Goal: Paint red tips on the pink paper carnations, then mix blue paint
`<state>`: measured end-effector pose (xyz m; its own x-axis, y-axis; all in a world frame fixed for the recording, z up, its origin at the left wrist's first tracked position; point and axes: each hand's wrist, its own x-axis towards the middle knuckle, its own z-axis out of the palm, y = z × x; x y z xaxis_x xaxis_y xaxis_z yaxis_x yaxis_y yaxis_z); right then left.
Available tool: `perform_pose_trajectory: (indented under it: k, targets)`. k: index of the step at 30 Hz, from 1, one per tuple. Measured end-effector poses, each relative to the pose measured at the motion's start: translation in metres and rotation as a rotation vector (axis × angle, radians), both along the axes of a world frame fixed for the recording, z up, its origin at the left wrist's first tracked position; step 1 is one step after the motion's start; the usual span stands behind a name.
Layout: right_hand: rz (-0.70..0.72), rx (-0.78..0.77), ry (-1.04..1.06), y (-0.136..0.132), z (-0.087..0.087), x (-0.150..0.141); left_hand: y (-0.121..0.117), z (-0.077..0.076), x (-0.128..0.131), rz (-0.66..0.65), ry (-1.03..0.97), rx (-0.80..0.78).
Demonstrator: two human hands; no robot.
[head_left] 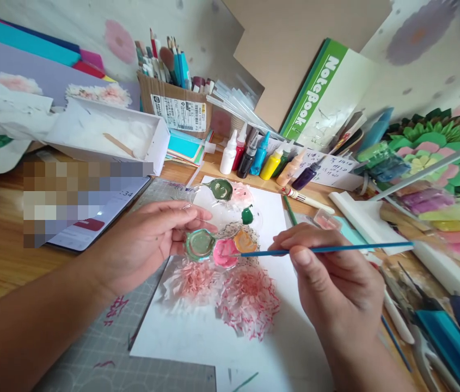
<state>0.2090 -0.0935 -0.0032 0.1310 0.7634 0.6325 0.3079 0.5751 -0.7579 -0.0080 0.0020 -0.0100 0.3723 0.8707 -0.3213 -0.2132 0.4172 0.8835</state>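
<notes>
My left hand point(168, 228) pinches the edge of a clear plastic paint palette point(201, 204) whose round wells hold dark green, pale pink, grey-green, bright pink and ochre paint. In my right hand point(327, 272) is a thin blue paintbrush point(336, 249), held level. The brush tip rests in the bright pink paint point(226, 252). Just below the palette, two ruffled paper flowers lie on a white sheet point(172, 332). The left flower point(192, 280) is white with a soft pink centre. The right flower point(249, 302) has darker pink edges on its petals.
Paint bottles point(273, 163) line the back of the desk beside a cardboard box point(176, 109) of pencils and brushes. A phone point(103, 212) lies at left, near a white tray point(107, 130). Scissors point(425, 348) and a teal-handled tool point(450, 337) lie at right. A grey cutting mat point(86, 348) is underneath.
</notes>
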Motion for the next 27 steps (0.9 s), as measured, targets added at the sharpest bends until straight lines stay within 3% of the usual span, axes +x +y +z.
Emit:
perform_pose_trajectory:
  k: [5, 9, 16, 21, 27]
  targets:
    - [-0.084, 0.018, 0.097, 0.003, -0.002, 0.004, 0.002, 0.000, 0.000, -0.009, -0.010, -0.005]
    - [-0.045, -0.018, 0.057, 0.004, -0.003, 0.004, 0.003, -0.001, 0.000, -0.013, -0.022, -0.001]
    - [-0.200, 0.078, 0.344, 0.010, 0.004, 0.013, 0.005, 0.004, 0.000, 0.004, 0.006, 0.012]
    - [-0.113, -0.131, 0.213, 0.011, -0.005, 0.019, 0.008, 0.006, 0.001, 0.046, 0.032, 0.018]
    - [-0.090, -0.189, 0.085, 0.011, -0.013, 0.016, 0.008, 0.005, 0.002, 0.047, 0.046, 0.026]
